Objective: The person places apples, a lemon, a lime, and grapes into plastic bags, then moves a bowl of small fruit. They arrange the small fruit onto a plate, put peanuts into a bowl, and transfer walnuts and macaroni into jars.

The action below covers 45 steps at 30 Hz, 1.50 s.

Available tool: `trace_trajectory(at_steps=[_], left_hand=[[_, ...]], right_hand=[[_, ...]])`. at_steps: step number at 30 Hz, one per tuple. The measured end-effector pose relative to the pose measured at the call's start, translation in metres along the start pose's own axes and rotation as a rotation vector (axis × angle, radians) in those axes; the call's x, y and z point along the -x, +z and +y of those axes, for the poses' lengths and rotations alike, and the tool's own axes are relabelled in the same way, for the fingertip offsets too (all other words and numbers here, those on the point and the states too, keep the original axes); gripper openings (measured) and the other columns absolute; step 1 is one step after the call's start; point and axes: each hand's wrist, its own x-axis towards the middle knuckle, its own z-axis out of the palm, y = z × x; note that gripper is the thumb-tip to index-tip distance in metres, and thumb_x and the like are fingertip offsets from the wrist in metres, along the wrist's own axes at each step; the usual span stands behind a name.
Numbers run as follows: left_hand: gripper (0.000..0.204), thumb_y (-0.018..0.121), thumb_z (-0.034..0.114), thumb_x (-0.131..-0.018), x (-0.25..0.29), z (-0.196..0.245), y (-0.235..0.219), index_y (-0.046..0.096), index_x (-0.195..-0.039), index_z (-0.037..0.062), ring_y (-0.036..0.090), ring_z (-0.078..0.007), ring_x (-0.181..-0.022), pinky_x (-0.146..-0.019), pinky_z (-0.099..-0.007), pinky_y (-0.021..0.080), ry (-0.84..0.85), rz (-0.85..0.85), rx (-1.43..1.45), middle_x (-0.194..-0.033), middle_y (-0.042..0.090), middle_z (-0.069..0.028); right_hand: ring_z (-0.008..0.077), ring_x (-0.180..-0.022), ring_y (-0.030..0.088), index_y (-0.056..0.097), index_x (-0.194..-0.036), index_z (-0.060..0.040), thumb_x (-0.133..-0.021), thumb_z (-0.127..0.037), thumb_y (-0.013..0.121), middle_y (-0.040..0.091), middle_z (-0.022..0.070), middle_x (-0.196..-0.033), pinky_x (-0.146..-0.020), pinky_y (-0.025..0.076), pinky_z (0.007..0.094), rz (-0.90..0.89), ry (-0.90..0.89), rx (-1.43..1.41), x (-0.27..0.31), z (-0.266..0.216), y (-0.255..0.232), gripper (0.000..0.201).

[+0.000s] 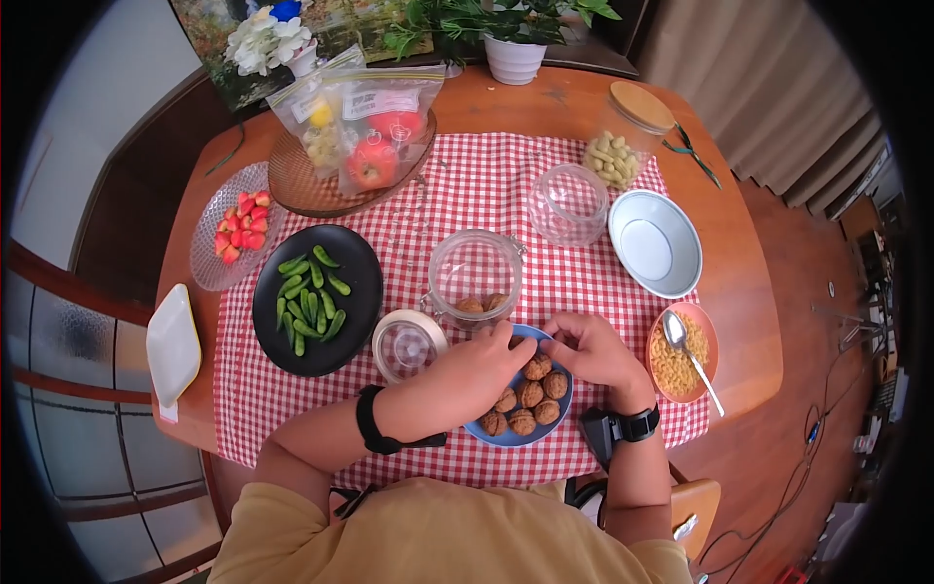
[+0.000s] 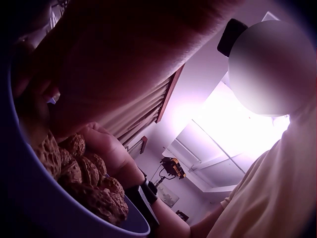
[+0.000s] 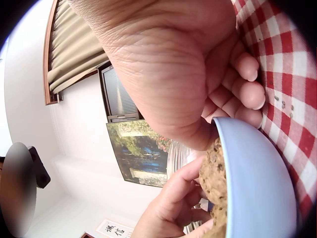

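Several walnuts (image 1: 529, 393) lie in a blue bowl (image 1: 508, 439) close to the body. My right hand (image 1: 595, 350) grips the far right of the bowl's rim; the right wrist view shows the thumb over the rim and the curled fingers (image 3: 250, 94) outside the wall. Over the bowl's far left side reaches my left hand (image 1: 484, 368), its fingers bent down among the walnuts. I cannot tell whether it pinches one. Just beyond stands a glass jar (image 1: 474, 255) with walnuts at its bottom and its round lid (image 1: 410, 346) open beside it.
A black plate (image 1: 263, 321) of small cucumbers lies left. To the right are a peach-coloured bowl (image 1: 711, 336) with a spoon, a white bowl (image 1: 654, 245) and a peanut jar (image 1: 615, 161). Bagged fruit (image 1: 374, 161) sits in a brown glass bowl (image 1: 297, 195) at the back.
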Motion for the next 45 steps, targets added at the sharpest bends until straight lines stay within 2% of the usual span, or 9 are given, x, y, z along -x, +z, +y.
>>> trace_trajectory(at_steps=[5, 11, 13, 16, 20, 32, 41, 44, 45], left_hand=[[0.045, 0.057, 0.000, -0.081, -0.001, -0.007, 0.013, 0.049, -0.125, 0.0002, 0.058, -0.0362, -0.099, -0.084, -0.0406, 0.051, 0.072, 0.062, -0.023, -0.110, 0.048, -0.0214], [0.038, 0.059, 0.005, -0.082, 0.005, 0.007, -0.023, 0.052, -0.120, 0.0046, 0.060, -0.0329, -0.094, -0.080, -0.0386, 0.052, 0.011, 0.054, 0.011, -0.109, 0.050, -0.0168], [0.038, 0.063, 0.009, -0.082, 0.006, 0.003, -0.035, 0.055, -0.119, 0.0084, 0.061, -0.0300, -0.092, -0.077, -0.0370, 0.053, 0.148, 0.301, 0.018, -0.106, 0.053, -0.0122], [0.038, 0.064, 0.011, -0.082, 0.009, 0.006, -0.057, 0.057, -0.120, 0.0101, 0.061, -0.0281, -0.091, -0.076, -0.0353, 0.052, 0.057, 0.451, 0.029, -0.103, 0.055, -0.0102], [0.042, 0.065, 0.004, -0.081, 0.007, -0.006, -0.067, 0.057, -0.122, 0.0093, 0.060, -0.0289, -0.093, -0.077, -0.0359, 0.051, -0.001, 0.497, -0.024, -0.102, 0.055, -0.0111], [0.055, 0.059, -0.004, -0.079, 0.003, -0.017, -0.062, 0.049, -0.132, 0.0051, 0.055, -0.0346, -0.101, -0.086, -0.0392, 0.048, 0.035, 0.407, -0.036, -0.110, 0.057, -0.0157], [0.040, 0.062, 0.004, -0.080, 0.009, -0.003, -0.068, 0.057, -0.120, 0.0032, 0.056, -0.0331, -0.101, -0.087, -0.0394, 0.047, 0.043, 0.477, -0.085, -0.108, 0.058, -0.0148], [0.035, 0.066, 0.011, -0.079, 0.017, 0.003, -0.065, 0.059, -0.112, 0.0031, 0.057, -0.0318, -0.098, -0.083, -0.0402, 0.047, 0.139, 0.363, -0.081, -0.102, 0.059, -0.0132], [0.033, 0.068, 0.017, -0.079, 0.019, 0.006, -0.061, 0.060, -0.107, 0.0035, 0.057, -0.0314, -0.096, -0.081, -0.0402, 0.047, 0.137, 0.228, -0.072, -0.098, 0.058, -0.0124]], right_hand=[[0.0072, -0.053, 0.051, 0.063, -0.084, -0.0041, -0.085, -0.016, 0.065, 0.058, 0.0000, -0.060, -0.050, 0.040, 0.0254, -0.009, 0.011, -0.020, 0.000, 0.005, 0.001, 0.012], [0.0052, -0.053, 0.048, 0.063, -0.084, -0.0044, -0.085, -0.015, 0.065, 0.056, -0.0015, -0.059, -0.049, 0.038, 0.0240, 0.013, 0.019, -0.061, 0.001, 0.007, 0.002, 0.010], [0.0052, -0.053, 0.048, 0.063, -0.084, -0.0044, -0.085, -0.014, 0.065, 0.056, -0.0016, -0.058, -0.049, 0.038, 0.0238, 0.025, -0.023, -0.090, 0.000, 0.012, 0.004, 0.010], [0.0051, -0.053, 0.048, 0.062, -0.083, -0.0044, -0.085, -0.014, 0.065, 0.055, -0.0017, -0.058, -0.049, 0.038, 0.0240, -0.001, 0.033, -0.053, 0.001, 0.002, 0.001, 0.010], [0.0053, -0.052, 0.048, 0.062, -0.083, -0.0045, -0.085, -0.014, 0.065, 0.055, -0.0017, -0.058, -0.049, 0.038, 0.0243, 0.005, 0.016, -0.030, 0.001, 0.005, 0.001, 0.010], [0.0084, -0.053, 0.051, 0.062, -0.083, -0.0044, -0.085, -0.018, 0.065, 0.058, 0.0014, -0.059, -0.050, 0.040, 0.0262, -0.010, -0.003, -0.021, 0.000, 0.008, 0.000, 0.014], [0.0093, -0.053, 0.052, 0.063, -0.084, -0.0043, -0.085, -0.018, 0.065, 0.058, 0.0018, -0.060, -0.051, 0.041, 0.0267, 0.002, 0.008, 0.000, 0.000, 0.007, 0.001, 0.014], [0.0087, -0.053, 0.052, 0.063, -0.084, -0.0042, -0.085, -0.017, 0.065, 0.058, 0.0013, -0.059, -0.051, 0.041, 0.0264, 0.002, 0.021, -0.036, 0.000, 0.008, 0.002, 0.013], [0.0087, -0.053, 0.052, 0.063, -0.084, -0.0042, -0.085, -0.017, 0.065, 0.058, 0.0013, -0.059, -0.051, 0.041, 0.0264, 0.001, 0.022, -0.036, 0.000, 0.008, 0.002, 0.013]])
